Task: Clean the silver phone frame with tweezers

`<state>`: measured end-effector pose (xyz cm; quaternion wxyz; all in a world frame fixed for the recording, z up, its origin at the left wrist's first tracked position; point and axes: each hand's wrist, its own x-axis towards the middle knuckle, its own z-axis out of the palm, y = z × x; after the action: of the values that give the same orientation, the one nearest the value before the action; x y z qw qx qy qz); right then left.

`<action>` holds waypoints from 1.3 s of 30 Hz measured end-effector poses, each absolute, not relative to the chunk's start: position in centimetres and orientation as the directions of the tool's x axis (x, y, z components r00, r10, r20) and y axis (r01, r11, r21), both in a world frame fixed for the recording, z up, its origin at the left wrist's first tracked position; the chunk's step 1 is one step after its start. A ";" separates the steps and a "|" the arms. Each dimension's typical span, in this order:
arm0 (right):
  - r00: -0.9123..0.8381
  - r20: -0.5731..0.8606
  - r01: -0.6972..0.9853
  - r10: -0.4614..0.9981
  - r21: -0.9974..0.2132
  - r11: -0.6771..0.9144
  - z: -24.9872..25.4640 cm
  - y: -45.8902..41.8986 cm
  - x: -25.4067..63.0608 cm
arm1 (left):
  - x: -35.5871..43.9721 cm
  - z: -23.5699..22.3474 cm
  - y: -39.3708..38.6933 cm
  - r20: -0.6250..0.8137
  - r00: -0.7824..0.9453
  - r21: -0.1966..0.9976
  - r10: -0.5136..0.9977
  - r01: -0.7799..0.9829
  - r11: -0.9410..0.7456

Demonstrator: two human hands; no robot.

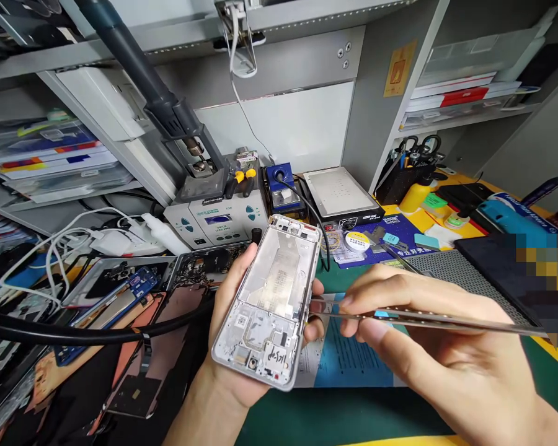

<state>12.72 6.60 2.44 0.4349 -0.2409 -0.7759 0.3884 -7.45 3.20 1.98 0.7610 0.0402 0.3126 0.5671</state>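
The big gray shelf [376,80] stands behind both hands. Below them is the bench [557,371], with a green mat [344,412] on it. A gray and white hot air station [193,228] sits past the left grip, and a flat black and silver box [339,192] sits a bit to the right of it. Lots of old phone parts [137,381] lie to the left of the left grip. The left hand [235,378] holds a silver phone frame [274,303] up over the mat, its inside showing and its top leaning away. The right hand [460,365] pinches long metal tweezers [428,319] between thumb and fingers. The tweezer tips point left, at the frame's right edge. I can't tell if they touch it. A small round white tin [357,241] is past the right grip.
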 end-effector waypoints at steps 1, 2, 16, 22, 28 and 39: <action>-0.502 0.493 0.041 0.711 -0.807 0.589 2.4 6.6 12.7 | -7.4 2.0 3.3 -0.443 0.172 0.402 0.880 -0.839 0.366; -0.501 0.495 0.042 0.710 -0.805 0.591 2.3 6.6 12.7 | -7.3 1.9 3.3 -0.454 0.182 0.391 0.872 -0.839 0.379; -0.571 0.479 0.002 0.667 -0.811 0.585 2.5 6.8 12.4 | -7.2 1.7 3.5 -0.440 0.304 0.360 0.845 -0.802 0.477; -0.562 0.481 0.075 0.673 -0.780 0.621 2.5 6.7 12.5 | -7.2 1.4 3.4 -0.401 0.297 0.414 0.867 -0.785 0.461; -0.578 0.496 0.022 0.648 -0.784 0.620 2.6 6.5 12.2 | -7.7 0.4 3.2 -0.353 0.378 0.407 0.856 -0.762 0.505; -0.639 0.491 0.023 0.593 -0.758 0.652 1.9 6.4 12.6 | -7.3 0.3 3.4 -0.363 0.410 0.360 0.837 -0.767 0.532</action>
<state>12.57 6.44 1.86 0.3818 -0.1866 -0.8247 0.3731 -7.32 3.35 0.28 0.8368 0.0687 0.2560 0.4790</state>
